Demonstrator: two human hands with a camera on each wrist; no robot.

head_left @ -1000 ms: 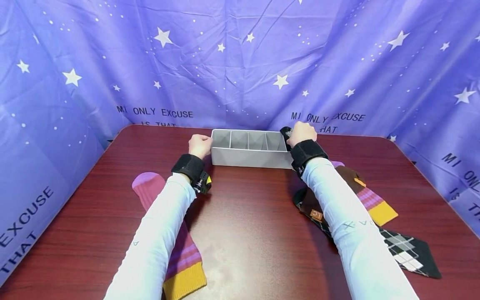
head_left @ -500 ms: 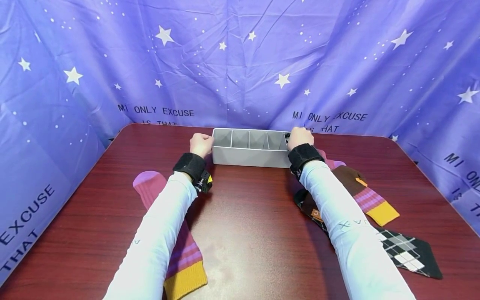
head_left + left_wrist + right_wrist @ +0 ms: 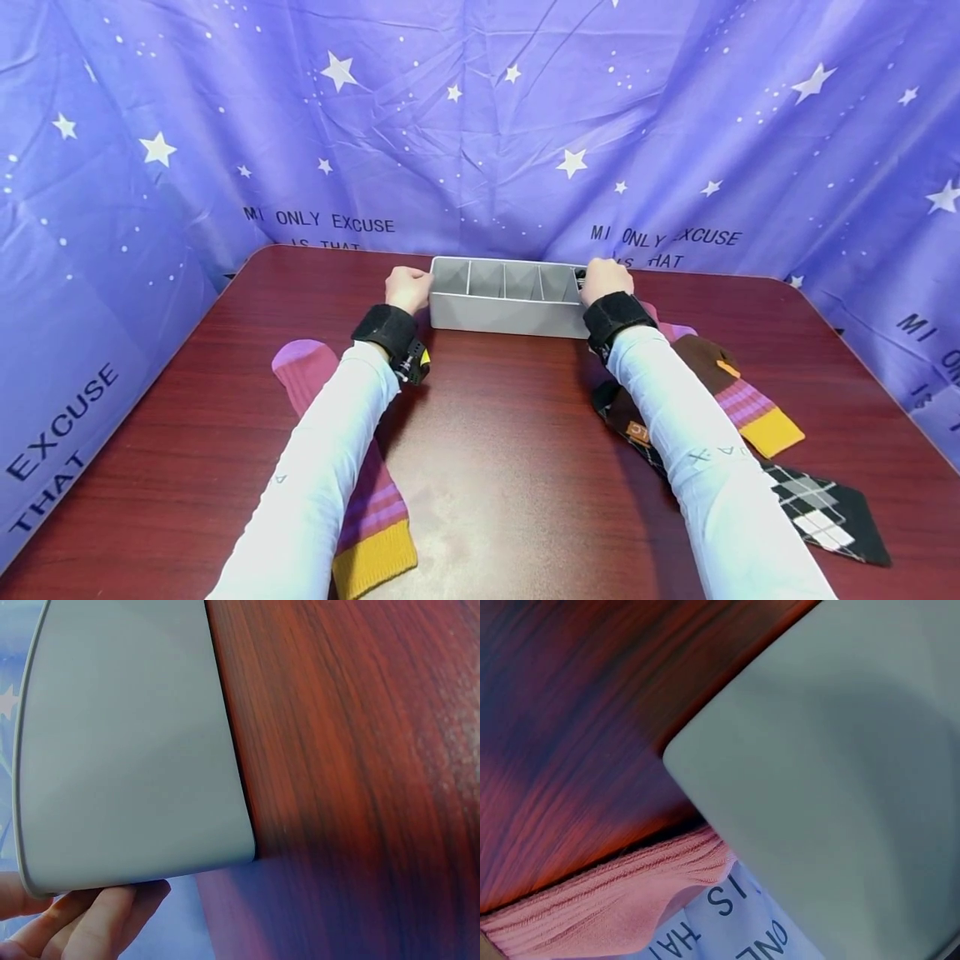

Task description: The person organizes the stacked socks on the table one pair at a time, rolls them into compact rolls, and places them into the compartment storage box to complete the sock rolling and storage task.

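Note:
A grey box [image 3: 510, 318] with a row of compartments stands at the back of the table. At its left end my left hand [image 3: 407, 289] pinches the end wall; the left wrist view shows the thumb at the rim and the fingers [image 3: 105, 919] against the outside. My right hand [image 3: 606, 279] is bent down over the right end compartment. A bit of black sock [image 3: 581, 277] with white marks shows there beside the knuckles. The right fingertips are hidden, so I cannot tell whether they grip the sock.
Left of centre, a pink sock [image 3: 372, 508] with a yellow cuff lies partly beneath the left sleeve. Around the right forearm lie a brown sock [image 3: 697, 364], a black argyle sock [image 3: 828, 512] and another pink sock [image 3: 772, 431]. A purple starry curtain [image 3: 480, 125] hangs behind the table.
The black sock, which stuck up over the box's right end a second ago, now sits mostly down in the end compartment. My right hand has lowered slightly; the left keeps its place on the box.

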